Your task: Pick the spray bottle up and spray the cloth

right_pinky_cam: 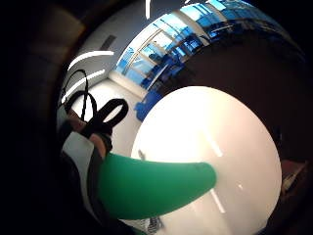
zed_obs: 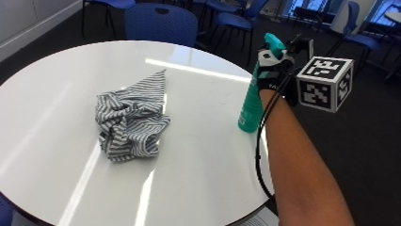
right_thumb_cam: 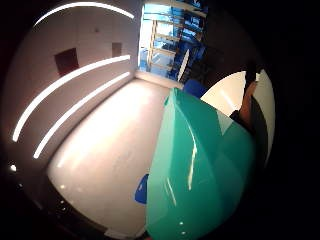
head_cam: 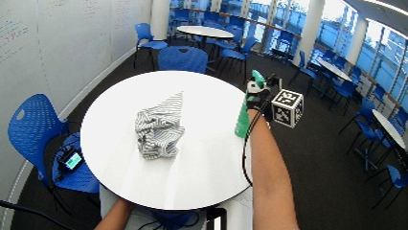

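Round white table (zed_obs: 206, 188); blue chair (zed_obs: 161, 22) just behind it, more blue chairs (head_cam: 38, 125) around; whiteboard wall (head_cam: 57, 43)

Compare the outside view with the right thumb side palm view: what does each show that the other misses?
Only the outside view shows the crumpled grey-and-white striped cloth, lying apart from the bottle, and the black-gloved right hand gripping the bottle's neck. Only the thumb side palm view shows the ceiling light strips and the bottle's smooth body close up. Both show the green plastic spray bottle and the round white table.
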Demonstrator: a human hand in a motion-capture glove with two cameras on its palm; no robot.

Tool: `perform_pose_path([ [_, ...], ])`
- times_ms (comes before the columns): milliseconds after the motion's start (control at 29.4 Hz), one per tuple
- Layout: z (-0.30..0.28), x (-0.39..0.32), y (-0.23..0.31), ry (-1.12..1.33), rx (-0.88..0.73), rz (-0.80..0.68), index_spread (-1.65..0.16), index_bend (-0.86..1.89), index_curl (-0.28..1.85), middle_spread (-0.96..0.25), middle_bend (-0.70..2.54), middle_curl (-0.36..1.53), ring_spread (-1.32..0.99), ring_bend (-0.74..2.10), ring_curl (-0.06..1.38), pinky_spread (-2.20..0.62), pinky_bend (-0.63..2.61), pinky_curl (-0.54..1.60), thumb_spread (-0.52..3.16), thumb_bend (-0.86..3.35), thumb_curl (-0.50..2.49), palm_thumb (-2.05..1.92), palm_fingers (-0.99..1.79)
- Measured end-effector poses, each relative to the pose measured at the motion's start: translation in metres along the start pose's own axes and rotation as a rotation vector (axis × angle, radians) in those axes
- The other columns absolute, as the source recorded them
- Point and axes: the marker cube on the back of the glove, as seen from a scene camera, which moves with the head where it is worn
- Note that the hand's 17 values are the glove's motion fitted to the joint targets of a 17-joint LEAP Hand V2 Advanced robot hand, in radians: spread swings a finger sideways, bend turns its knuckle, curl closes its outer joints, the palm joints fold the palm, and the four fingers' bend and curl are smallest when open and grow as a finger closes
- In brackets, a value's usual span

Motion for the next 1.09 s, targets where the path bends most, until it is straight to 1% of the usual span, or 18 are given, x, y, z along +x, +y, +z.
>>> perform_pose_path([
  [102,0.001,-0.003,0.003,0.030,-0.063,-0.036,-0.31,0.28,0.56,-0.18,0.49,0.51,-0.19,0.59,0.45,-0.22,0.42,0.37,0.37,-0.04,0.69,0.93,1.36],
  [204,0.003,-0.017,0.005,0.054,-0.167,-0.062,-0.32,0.29,0.56,-0.18,0.49,0.51,-0.19,0.59,0.45,-0.22,0.42,0.37,0.37,-0.03,0.69,0.93,1.36],
  [306,0.005,-0.036,0.009,0.068,-0.317,-0.064,-0.31,0.29,0.57,-0.17,0.49,0.51,-0.19,0.59,0.45,-0.22,0.42,0.37,0.38,-0.04,0.70,0.93,1.36],
  [475,0.007,-0.062,0.026,0.116,-0.605,-0.024,-0.31,0.29,0.57,-0.17,0.50,0.51,-0.19,0.60,0.45,-0.21,0.42,0.37,0.38,-0.03,0.70,0.93,1.36],
  [577,0.010,-0.075,0.039,0.194,-0.767,-0.033,-0.31,0.29,0.57,-0.17,0.51,0.51,-0.19,0.60,0.45,-0.21,0.42,0.37,0.38,-0.03,0.71,0.93,1.36],
  [679,0.016,-0.085,0.054,0.311,-0.903,-0.071,-0.31,0.29,0.58,-0.17,0.51,0.51,-0.19,0.60,0.45,-0.20,0.42,0.37,0.38,-0.03,0.71,0.93,1.35],
  [815,0.021,-0.088,0.069,0.419,-1.002,-0.093,-0.31,0.29,0.58,-0.17,0.51,0.51,-0.19,0.60,0.45,-0.20,0.42,0.37,0.37,-0.03,0.72,0.93,1.35],
  [1087,0.016,-0.074,0.078,0.555,-1.127,-0.086,-0.31,0.30,0.58,-0.17,0.51,0.51,-0.19,0.60,0.45,-0.20,0.41,0.37,0.37,-0.03,0.72,0.94,1.35],
])
